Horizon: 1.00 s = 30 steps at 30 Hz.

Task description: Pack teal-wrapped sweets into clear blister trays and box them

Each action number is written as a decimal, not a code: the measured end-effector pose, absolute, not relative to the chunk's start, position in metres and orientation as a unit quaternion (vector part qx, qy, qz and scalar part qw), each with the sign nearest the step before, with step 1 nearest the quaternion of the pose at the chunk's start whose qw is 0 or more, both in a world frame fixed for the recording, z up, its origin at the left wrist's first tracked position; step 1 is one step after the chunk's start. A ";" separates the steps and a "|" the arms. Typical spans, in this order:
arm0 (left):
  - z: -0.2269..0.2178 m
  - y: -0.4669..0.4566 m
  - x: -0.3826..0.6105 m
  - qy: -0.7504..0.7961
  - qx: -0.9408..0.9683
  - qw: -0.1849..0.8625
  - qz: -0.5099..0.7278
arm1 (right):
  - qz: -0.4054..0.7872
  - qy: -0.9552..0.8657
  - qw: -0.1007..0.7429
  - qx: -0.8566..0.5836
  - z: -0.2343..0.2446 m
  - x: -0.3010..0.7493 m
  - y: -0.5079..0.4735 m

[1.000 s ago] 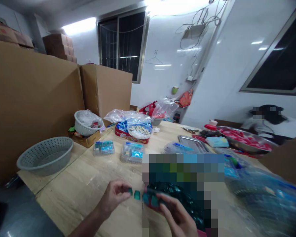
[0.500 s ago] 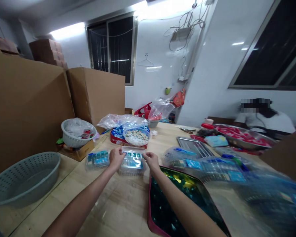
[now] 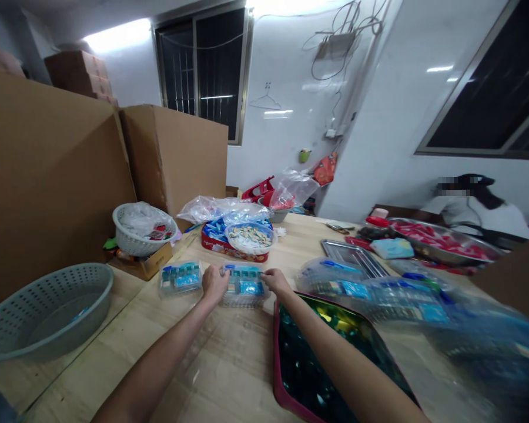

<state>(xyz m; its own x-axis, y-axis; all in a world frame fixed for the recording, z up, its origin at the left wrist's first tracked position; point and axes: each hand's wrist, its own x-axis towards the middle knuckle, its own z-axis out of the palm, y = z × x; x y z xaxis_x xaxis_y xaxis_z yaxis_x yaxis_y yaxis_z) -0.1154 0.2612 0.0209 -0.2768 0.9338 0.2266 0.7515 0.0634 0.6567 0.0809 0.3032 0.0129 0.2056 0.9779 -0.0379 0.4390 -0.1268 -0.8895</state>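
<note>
A clear plastic box [image 3: 245, 301] lies on the table in front of me, with small dark green pieces, a blue card and a blue strip along its far edge. My left hand [image 3: 215, 284] is closed at its left far corner, fingers pinched on the edge. At the opposite corner, my right hand [image 3: 275, 281] pinches the rim between thumb and fingers. A second clear box [image 3: 180, 279] with similar contents sits just left of my left hand. Under my right forearm is a pink-rimmed tray [image 3: 278, 376] holding dark green shiny pieces.
A grey basket [image 3: 48, 346] stands at left, with a white basket [image 3: 143, 244] behind it. Beyond the boxes are a red tin [image 3: 211, 242] and a bowl of small pieces [image 3: 249, 238]. Filled clear packs [image 3: 379, 296] crowd the right. A person [image 3: 489, 205] sits at the far right.
The view has shifted slightly, so the boxes appear further right. Glare on the held box has faded, and a blue strip shows at its far edge. Both hands remain at its corners.
</note>
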 end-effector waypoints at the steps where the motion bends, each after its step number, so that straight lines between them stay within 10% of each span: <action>1: 0.021 0.261 -0.115 0.718 0.582 0.134 0.356 | 0.338 -0.532 0.394 -0.669 0.016 0.081 0.302; 15: 0.030 0.263 -0.173 0.729 0.498 0.162 0.441 | 0.357 -0.588 0.435 -0.581 0.049 0.029 0.303; 30: 0.007 0.246 -0.292 0.814 0.441 0.066 0.373 | 0.317 -0.732 0.268 -0.541 0.028 -0.116 0.299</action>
